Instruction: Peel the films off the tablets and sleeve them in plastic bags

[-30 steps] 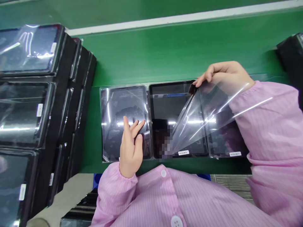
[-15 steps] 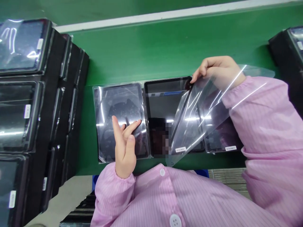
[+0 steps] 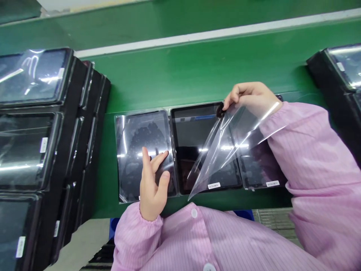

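- My right hand (image 3: 251, 99) is closed in a pinch on the upper edge of a clear plastic film (image 3: 225, 150), just beside the top right corner of the middle tablet (image 3: 194, 128), at centre right of the frame.
- The film arcs up off that tablet, and its lower corner, with a white label (image 3: 213, 185), hangs near the tablet's bottom edge.
- My left hand (image 3: 153, 184) is open, fingers spread, at the lower right of the left tablet (image 3: 143, 131), which has a glossy wrap over it. The fingertips seem to rest on it, though I can't be sure from here.
- A third tablet (image 3: 262, 173) lies just right of the middle one, partly under the film and my right forearm.
- All three lie edge to edge on a green conveyor belt (image 3: 197, 75).
- Stacks of wrapped tablets in black holders (image 3: 31, 150) fill the left of the frame, and another stack (image 3: 338, 67) sits at upper right.
- Both my arms wear pink striped sleeves (image 3: 310, 150).
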A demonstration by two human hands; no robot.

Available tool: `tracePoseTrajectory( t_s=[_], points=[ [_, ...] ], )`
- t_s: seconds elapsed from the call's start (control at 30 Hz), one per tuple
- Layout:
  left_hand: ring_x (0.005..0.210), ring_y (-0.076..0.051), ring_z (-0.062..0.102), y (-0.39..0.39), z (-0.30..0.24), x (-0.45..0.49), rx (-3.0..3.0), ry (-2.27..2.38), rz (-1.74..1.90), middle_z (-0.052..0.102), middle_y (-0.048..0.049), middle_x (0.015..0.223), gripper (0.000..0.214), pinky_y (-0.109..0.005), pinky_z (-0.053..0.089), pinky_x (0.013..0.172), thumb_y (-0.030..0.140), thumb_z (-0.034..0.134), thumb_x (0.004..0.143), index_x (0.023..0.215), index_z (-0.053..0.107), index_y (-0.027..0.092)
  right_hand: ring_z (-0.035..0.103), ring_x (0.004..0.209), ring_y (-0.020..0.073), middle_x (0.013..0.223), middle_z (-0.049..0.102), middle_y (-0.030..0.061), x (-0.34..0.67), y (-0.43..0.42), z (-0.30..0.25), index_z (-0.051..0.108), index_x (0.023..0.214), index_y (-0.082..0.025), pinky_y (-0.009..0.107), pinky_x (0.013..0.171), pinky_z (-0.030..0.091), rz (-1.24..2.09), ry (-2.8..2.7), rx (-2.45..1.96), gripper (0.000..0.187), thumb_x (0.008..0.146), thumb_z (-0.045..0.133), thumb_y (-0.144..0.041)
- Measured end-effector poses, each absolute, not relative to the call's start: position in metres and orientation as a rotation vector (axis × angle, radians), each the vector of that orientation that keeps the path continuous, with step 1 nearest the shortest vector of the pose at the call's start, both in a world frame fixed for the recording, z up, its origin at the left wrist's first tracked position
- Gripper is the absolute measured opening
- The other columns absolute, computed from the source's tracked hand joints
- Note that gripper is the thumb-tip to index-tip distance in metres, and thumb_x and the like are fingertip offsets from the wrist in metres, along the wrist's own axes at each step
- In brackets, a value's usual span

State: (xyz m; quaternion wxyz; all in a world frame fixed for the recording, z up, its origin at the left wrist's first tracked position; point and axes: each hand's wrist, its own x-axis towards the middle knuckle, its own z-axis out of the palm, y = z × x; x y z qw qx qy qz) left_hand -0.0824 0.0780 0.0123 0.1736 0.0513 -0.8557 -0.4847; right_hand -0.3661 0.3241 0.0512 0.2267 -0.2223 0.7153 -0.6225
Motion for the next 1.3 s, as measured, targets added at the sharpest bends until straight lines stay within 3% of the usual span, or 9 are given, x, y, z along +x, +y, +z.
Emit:
tracePoseTrajectory(
  t_s=[0.17,0.3,0.5,0.67,0.97,1.13,1.3],
  points=[
    [0.139,-0.031,0.049,0.079,0.014,-0.084,0.003,-2.605,-1.080,0.056,-0.0184,0.146,0.079,-0.056,0.035,0.116,0.044,0.055,0.098,0.162,0.015,0.022,0.071,0.071,0.0133,0.075,0.075,0.0046,-0.365,0.325,0.051,0.061,0.070,-0.016,0.024,0.070,0.056,-1.664,1.977,-0.799,0.017,0.068,0.075,-0.007],
    [0.140,-0.034,0.047,0.082,0.013,-0.088,-0.058,-2.672,-0.846,0.051,-0.0230,0.148,0.084,-0.053,0.042,0.112,0.040,0.063,0.093,0.161,0.019,0.017,0.068,0.061,0.0126,0.069,0.073,0.0014,-0.361,0.322,0.053,0.065,0.083,-0.015,0.022,0.061,0.056,-1.717,2.009,-0.831,0.016,0.073,0.076,-0.013],
    [0.142,-0.041,0.044,0.083,0.013,-0.088,-0.056,-2.777,-0.624,0.051,-0.0245,0.148,0.078,-0.058,0.040,0.112,0.037,0.063,0.093,0.159,0.026,0.017,0.064,0.049,0.0086,0.066,0.069,-0.0046,-0.340,0.302,0.075,0.061,0.117,-0.012,0.017,0.052,0.054,-1.776,2.014,-0.686,0.039,0.081,0.075,-0.016],
    [0.144,-0.042,0.040,0.081,0.015,-0.087,-0.073,-2.815,-0.641,0.048,-0.0222,0.151,0.068,-0.062,0.036,0.114,0.037,0.062,0.095,0.156,0.035,0.022,0.066,0.053,0.0080,0.071,0.071,-0.0019,-0.330,0.281,0.079,0.061,0.118,-0.013,0.016,0.054,0.056,-1.847,1.737,-0.614,0.031,0.087,0.066,-0.013],
    [0.147,-0.041,0.036,0.082,0.019,-0.085,-0.065,-2.871,-0.646,0.043,-0.0179,0.156,0.052,-0.063,0.033,0.115,0.035,0.061,0.096,0.146,0.050,0.026,0.074,0.071,0.0096,0.080,0.075,0.0013,-0.319,0.270,0.060,0.064,0.112,-0.015,0.021,0.075,0.064,-2.093,1.366,-0.306,0.023,0.094,0.055,-0.003],
    [0.147,-0.043,0.035,0.081,0.020,-0.085,-0.061,-2.886,-0.629,0.043,-0.0190,0.156,0.051,-0.065,0.031,0.115,0.037,0.059,0.096,0.145,0.051,0.025,0.075,0.086,0.0111,0.090,0.078,0.0030,-0.317,0.269,0.054,0.070,0.102,-0.016,0.023,0.083,0.063,-2.115,1.238,-0.237,0.026,0.092,0.053,0.002],
    [0.148,-0.041,0.034,0.080,0.019,-0.085,-0.082,-2.892,-0.619,0.041,-0.0147,0.158,0.053,-0.065,0.031,0.116,0.034,0.059,0.096,0.148,0.048,0.031,0.074,0.103,0.0177,0.115,0.076,0.0091,-0.320,0.275,0.053,0.072,0.103,-0.015,0.036,0.098,0.060,-2.042,1.171,-0.208,0.029,0.084,0.059,0.003]
  ],
)
